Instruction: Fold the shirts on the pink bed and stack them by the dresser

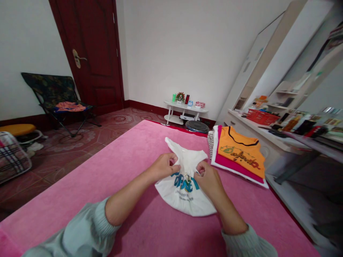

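Head view: a person's left hand (167,166) and right hand (207,178) meet over a white garment (187,200) that lies on a pink bed cover (128,157).
Left grip: fingers curled in tight, pinching a bunched fold of the white garment near its upper edge; knuckles face up.
Right grip: closed likewise on a gathered fold of the same cloth, just beside the left hand, with a narrow strip of fabric between the two.
Garment shape: soft thin knit, rounded along the near hem and drawn into creases where the hands hold it; one pointed corner sticks out toward the far left.
Garment print: blue lettering with a small cartoon figure and a line of fine text under it, partly hidden by the hands.
Garment place: in the middle of the bed cover, flat apart from the pinched part, near the folded stack (241,157) but not touching it.
Bed cover: plush, short-piled, evenly pink, smooth, with a dark red edge at the far end.
Stack: flat rectangles; an orange shirt with black neck trim and a green-orange print on top, a magenta layer and a white layer below, and a striped piece behind.
Sleeves (83,232): pale green ribbed knit, pushed up both forearms.
Floor (80,139): glossy reddish patterned tiles.
Chair (53,92): folding frame with a dark patterned fabric seat, orange cloth lying on it.
Door (91,53): dark red panelled wood with a brass handle.
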`<act>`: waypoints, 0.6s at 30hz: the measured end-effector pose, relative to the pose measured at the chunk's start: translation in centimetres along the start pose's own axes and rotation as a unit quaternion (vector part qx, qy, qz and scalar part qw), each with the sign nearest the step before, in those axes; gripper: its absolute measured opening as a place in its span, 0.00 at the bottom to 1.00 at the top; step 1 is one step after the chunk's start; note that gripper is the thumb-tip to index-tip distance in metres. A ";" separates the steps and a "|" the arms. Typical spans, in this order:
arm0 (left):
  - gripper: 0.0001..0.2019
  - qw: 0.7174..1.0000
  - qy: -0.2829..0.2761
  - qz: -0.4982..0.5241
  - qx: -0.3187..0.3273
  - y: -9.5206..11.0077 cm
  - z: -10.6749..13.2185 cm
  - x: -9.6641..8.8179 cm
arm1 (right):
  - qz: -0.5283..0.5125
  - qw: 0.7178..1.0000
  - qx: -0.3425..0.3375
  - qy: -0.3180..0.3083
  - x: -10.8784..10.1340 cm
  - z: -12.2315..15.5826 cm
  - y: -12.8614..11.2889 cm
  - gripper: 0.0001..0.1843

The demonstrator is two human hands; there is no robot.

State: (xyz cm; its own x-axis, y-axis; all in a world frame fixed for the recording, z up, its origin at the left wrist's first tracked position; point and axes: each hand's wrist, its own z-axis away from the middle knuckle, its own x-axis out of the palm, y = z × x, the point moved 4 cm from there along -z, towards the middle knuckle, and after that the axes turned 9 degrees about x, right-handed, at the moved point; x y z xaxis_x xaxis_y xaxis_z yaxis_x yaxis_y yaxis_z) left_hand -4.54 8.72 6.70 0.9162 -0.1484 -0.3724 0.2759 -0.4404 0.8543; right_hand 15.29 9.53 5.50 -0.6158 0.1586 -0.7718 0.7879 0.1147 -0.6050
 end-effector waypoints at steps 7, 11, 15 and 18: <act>0.26 0.966 -0.164 0.196 0.038 2.6 1.4 4.4 | -0.285 0.953 0.098 -0.029 1.6 -0.3 1.1 0.24; 0.32 0.971 -0.065 0.229 -0.036 -0.3 1.0 4.4 | -0.371 0.921 0.104 -0.056 2.6 -0.1 1.4 0.29; 0.24 0.994 0.105 0.010 0.031 -3.2 0.5 1.9 | -0.388 0.917 0.081 -0.040 2.4 0.8 0.3 0.24; 0.17 0.981 0.097 -0.156 0.053 -4.8 0.4 1.0 | -0.310 0.950 0.006 0.016 0.3 1.5 -1.6 0.21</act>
State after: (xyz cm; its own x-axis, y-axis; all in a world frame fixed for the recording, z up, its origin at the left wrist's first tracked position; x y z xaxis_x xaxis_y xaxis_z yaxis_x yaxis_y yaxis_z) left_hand -5.10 10.36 2.08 0.8326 0.1764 -0.5251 0.5302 -0.5284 0.6631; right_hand 13.78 7.98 5.94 -0.9613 0.0933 -0.2593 0.2727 0.1848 -0.9442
